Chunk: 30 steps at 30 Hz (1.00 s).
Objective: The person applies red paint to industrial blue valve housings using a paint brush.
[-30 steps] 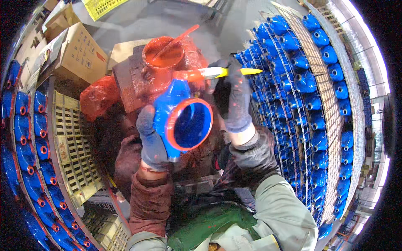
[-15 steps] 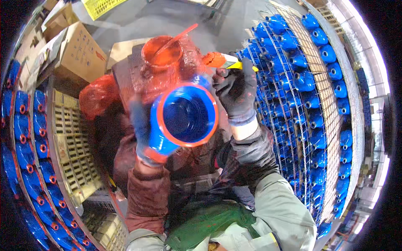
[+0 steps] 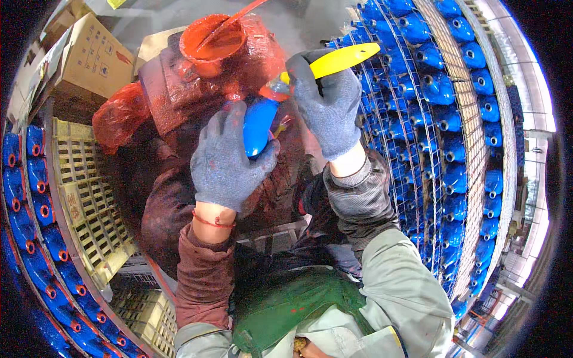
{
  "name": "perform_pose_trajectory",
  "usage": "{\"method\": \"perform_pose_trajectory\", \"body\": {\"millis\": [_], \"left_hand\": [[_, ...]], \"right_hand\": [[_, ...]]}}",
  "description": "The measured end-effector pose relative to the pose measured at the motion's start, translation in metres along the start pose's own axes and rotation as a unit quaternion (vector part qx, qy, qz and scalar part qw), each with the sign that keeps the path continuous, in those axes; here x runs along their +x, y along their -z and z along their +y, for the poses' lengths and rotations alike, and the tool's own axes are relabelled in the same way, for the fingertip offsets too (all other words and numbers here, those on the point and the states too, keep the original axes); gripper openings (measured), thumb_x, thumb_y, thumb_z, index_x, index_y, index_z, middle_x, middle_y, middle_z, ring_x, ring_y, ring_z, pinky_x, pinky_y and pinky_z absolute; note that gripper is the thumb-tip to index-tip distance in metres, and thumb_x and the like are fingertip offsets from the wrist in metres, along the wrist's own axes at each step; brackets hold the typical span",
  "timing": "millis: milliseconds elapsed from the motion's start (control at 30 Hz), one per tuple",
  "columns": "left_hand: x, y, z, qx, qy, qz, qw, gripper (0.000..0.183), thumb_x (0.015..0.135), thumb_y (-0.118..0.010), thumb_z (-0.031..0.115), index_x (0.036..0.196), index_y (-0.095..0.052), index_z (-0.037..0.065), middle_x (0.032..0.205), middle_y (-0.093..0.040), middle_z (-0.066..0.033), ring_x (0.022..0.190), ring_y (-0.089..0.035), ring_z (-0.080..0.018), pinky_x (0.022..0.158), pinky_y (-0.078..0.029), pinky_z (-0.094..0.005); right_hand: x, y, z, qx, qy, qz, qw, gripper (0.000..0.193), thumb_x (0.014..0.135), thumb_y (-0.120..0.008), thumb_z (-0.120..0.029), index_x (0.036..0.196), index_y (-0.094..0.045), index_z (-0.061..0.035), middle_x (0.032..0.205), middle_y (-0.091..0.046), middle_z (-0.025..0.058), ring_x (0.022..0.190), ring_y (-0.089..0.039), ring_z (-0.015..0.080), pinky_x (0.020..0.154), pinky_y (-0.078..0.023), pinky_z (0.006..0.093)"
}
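My left hand (image 3: 224, 158), in a grey-blue glove, is wrapped round a glossy blue housing (image 3: 258, 128) held in front of me. Only a smooth, narrow side of the housing shows; its round opening is out of sight. In my right hand (image 3: 327, 98), gloved too, a paintbrush (image 3: 346, 59) is gripped by its yellow handle. Its red-coated bristles (image 3: 276, 89) lie against the housing's far end, where the exact contact is partly hidden. Beyond my left hand stands a red-smeared paint bucket (image 3: 212, 45) with red paint inside and a long red stick (image 3: 233, 22) leaning in it.
The bucket rests on a red-stained covered stand (image 3: 170, 98). Racks of blue housings (image 3: 433, 89) fill the right side; more blue housings with red-rimmed ends (image 3: 42, 212) line the left. Cream plastic crates (image 3: 89, 203) and a cardboard box (image 3: 92, 56) stand at left.
My left hand has turned the housing so its wide red-rimmed opening no longer shows. The brush in my right hand has swung round, bringing its bristles from near the bucket to the housing.
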<state>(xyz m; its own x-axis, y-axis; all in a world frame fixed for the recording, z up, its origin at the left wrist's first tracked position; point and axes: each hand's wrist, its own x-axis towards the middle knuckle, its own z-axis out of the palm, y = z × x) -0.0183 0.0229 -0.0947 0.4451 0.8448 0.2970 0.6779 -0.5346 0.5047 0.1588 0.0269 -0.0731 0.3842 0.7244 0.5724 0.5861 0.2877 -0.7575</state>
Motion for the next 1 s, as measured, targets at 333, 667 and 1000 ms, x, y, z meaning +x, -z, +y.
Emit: {"method": "perform_pose_trajectory", "body": {"millis": [333, 667, 1000], "left_hand": [[0.007, 0.029, -0.008, -0.591, 0.236, -0.11, 0.763, 0.056, 0.083, -0.07, 0.033, 0.124, -0.056, -0.002, 0.111, -0.065, -0.0151, 0.098, -0.064, -0.0264, 0.084, -0.05, -0.0362], [-0.004, -0.001, -0.011, -0.916, 0.215, -0.31, 0.135, 0.061, 0.087, -0.05, 0.054, 0.127, -0.048, 0.007, 0.106, -0.064, -0.0184, 0.092, -0.063, -0.0328, 0.074, -0.053, -0.0482], [0.005, -0.013, -0.01, -0.951, 0.086, -0.29, -0.066, 0.051, 0.098, -0.039, 0.04, 0.137, -0.038, 0.007, 0.129, -0.048, -0.0244, 0.111, -0.052, -0.0428, 0.071, -0.049, -0.0463]], "right_hand": [[0.004, 0.014, -0.025, 0.262, -0.136, 0.048, 0.954, 0.018, 0.09, -0.064, -0.017, 0.09, -0.061, -0.0001, 0.076, -0.064, 0.0082, 0.062, -0.06, 0.0127, 0.053, -0.048, 0.0256], [-0.027, -0.04, 0.009, 0.643, -0.36, -0.038, 0.675, 0.047, 0.094, -0.05, -0.048, 0.114, -0.056, -0.0063, 0.093, -0.065, 0.011, 0.087, -0.064, 0.0229, 0.078, -0.054, 0.0337], [-0.042, -0.083, 0.022, 0.768, -0.446, -0.06, 0.455, 0.056, 0.091, -0.05, -0.056, 0.093, -0.065, -0.001, 0.073, -0.07, 0.0092, 0.047, -0.06, 0.0176, 0.038, -0.048, 0.0286]]}}
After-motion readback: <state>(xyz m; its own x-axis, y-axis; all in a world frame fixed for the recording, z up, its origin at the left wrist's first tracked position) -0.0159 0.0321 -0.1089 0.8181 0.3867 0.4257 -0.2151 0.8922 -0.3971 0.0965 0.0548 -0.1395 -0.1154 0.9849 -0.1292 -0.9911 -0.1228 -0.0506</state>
